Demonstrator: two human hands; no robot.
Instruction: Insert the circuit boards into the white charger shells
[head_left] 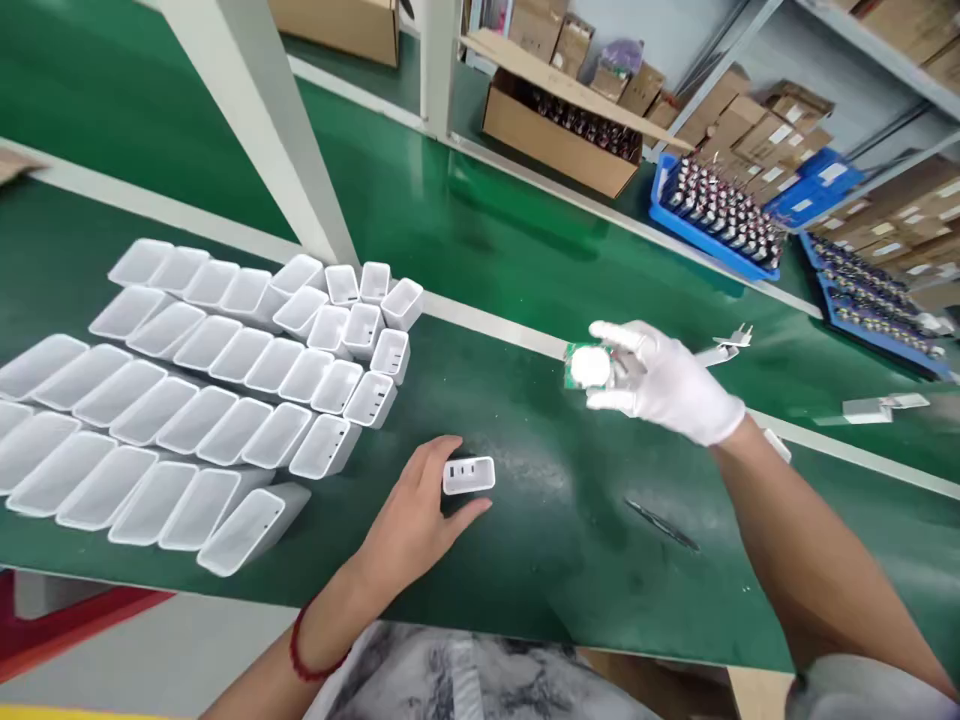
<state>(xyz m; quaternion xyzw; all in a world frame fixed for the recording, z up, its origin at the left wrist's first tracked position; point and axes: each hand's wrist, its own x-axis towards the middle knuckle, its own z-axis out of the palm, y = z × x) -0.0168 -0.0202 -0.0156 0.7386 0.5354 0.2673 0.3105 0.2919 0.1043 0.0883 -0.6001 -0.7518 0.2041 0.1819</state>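
Note:
My left hand (416, 500), ungloved, has its thumb and fingers around a small white plastic charger case (469, 487). The case's open top faces me, and several slots show in its bottom. To the right, my right hand (660, 380) in a white glove grips a green circuit board (576, 368) with a bright white block on it, above the table. On the left of the table, several rows of similar open white cases (202, 415) stand close together. Tweezers (661, 525) lie on the green table between my right forearm and the left hand.
A white post (262, 130) rises behind the cases. White plug parts (726, 350) and further white pieces (885, 407) lie beyond my right hand. At the back are a cardboard box (559, 130), blue trays (712, 225) of small parts and shelves with cartons (772, 140).

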